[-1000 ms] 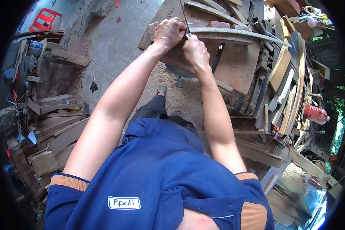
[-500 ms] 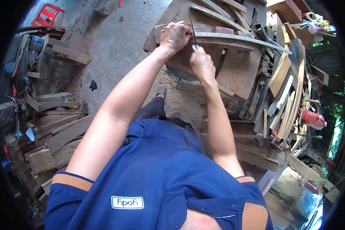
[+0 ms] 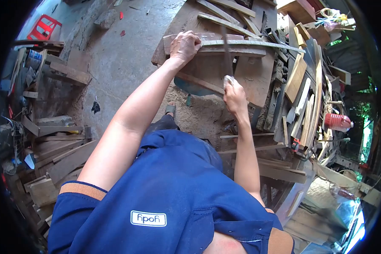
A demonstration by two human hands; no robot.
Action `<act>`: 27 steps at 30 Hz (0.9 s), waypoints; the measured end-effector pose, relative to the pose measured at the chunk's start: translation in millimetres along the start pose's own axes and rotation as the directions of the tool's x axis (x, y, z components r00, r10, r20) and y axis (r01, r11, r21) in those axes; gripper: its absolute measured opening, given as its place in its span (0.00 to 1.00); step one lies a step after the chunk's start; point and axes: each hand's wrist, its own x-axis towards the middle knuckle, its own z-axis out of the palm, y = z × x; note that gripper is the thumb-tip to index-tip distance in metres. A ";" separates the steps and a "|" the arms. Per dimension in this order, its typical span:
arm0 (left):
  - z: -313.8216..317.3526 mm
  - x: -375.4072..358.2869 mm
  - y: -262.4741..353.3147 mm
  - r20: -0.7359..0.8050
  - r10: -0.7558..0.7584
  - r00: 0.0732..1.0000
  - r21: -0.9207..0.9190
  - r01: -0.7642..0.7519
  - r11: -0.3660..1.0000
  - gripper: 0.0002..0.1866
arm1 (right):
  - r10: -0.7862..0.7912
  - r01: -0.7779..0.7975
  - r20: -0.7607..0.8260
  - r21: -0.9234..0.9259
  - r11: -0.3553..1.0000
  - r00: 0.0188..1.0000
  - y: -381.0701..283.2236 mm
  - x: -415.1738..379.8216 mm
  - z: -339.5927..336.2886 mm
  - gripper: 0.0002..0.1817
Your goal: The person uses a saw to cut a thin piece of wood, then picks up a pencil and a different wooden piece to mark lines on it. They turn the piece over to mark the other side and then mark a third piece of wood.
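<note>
We are counting two bare hands, one left hand (image 3: 184, 45) and one right hand (image 3: 235, 96), one long-bladed tool (image 3: 227, 51) and one pale curved strip (image 3: 249, 42). On the floor (image 3: 146, 59) we are finding two red scraps (image 3: 121, 15), one black scrap (image 3: 96, 107) and one green scrap (image 3: 188, 100). We are also seeing one sandal (image 3: 170, 109), one red plastic stool (image 3: 44, 28), one large red container (image 3: 338, 122) and one shirt label (image 3: 148, 218); the wood pieces (image 3: 295, 78) are overlapping too much for us to be counting exactly.

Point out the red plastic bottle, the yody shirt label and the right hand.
Red plastic bottle (image 3: 338, 122), head view, middle of its side.
Yody shirt label (image 3: 148, 219), head view, on its lettering.
Right hand (image 3: 236, 97), head view, back of the hand.
</note>
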 end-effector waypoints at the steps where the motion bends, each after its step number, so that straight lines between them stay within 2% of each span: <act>1: 0.2 1.5 -1.9 0.001 0.014 1.000 0.000 -0.014 1.000 0.04 | 0.001 -0.001 -0.013 0.006 1.000 1.000 1.3 9.0 5.8 0.19; 3: -2.6 4.9 -8.4 0.075 0.083 0.994 -0.002 -0.083 0.997 0.09 | 0.013 -0.014 -0.007 -0.067 0.998 1.000 4.6 27.8 19.2 0.19; 4: -4.3 5.4 -11.9 0.101 0.083 0.991 -0.067 -0.076 0.995 0.10 | -0.172 0.151 -0.133 -0.154 0.976 0.976 12.7 35.7 28.1 0.18; 5: -6.3 4.5 -16.8 0.097 0.086 0.992 -0.060 -0.080 0.995 0.10 | -0.177 0.157 -0.136 -0.149 0.976 0.975 23.5 41.0 29.6 0.18; 7: -6.8 -1.1 -26.3 0.080 0.082 0.993 -0.280 -0.057 0.958 0.12 | 0.098 -0.098 -0.009 -0.016 0.995 0.995 20.4 39.1 25.9 0.22; 9: -3.4 -10.0 -29.5 0.029 0.104 0.994 -0.285 -0.092 0.954 0.12 | 0.110 -0.110 -0.008 -0.040 0.993 0.994 21.0 35.7 27.6 0.24; 11: -1.5 -15.5 -23.6 -0.106 0.064 0.992 -0.253 -0.089 0.963 0.11 | 0.080 -0.092 -0.082 -0.152 0.984 0.993 7.1 28.1 21.9 0.23; 15: -2.9 -15.5 -22.2 -0.154 0.113 0.982 -0.159 -0.138 0.978 0.10 | -0.004 -0.028 -0.129 -0.246 0.969 0.992 -22.7 23.4 32.2 0.17; 17: -6.8 -9.9 -23.4 -0.017 0.035 0.999 -0.230 -0.038 0.972 0.11 | -0.136 0.083 -0.087 -0.447 0.891 0.987 -30.2 29.7 44.9 0.13; 18: -9.5 -7.3 -26.1 -0.013 0.035 0.999 -0.228 -0.037 0.973 0.11 | -0.164 0.099 -0.106 -0.453 0.886 0.981 -33.4 31.6 52.1 0.11; 20: -14.3 -4.1 -31.3 0.102 0.051 0.993 -0.328 -0.015 0.945 0.12 | -0.169 0.109 -0.094 -0.453 0.885 0.981 -36.2 32.7 58.9 0.11; 25: -19.8 -4.2 -39.2 0.163 0.050 0.985 -0.363 0.013 0.932 0.15 | -0.214 0.149 -0.103 -0.435 0.888 0.972 -34.7 34.0 65.9 0.08; 27: -24.3 -4.3 -43.6 0.173 0.066 0.983 -0.366 0.002 0.931 0.15 | -0.187 0.130 -0.089 -0.440 0.889 0.978 -35.5 34.4 64.7 0.09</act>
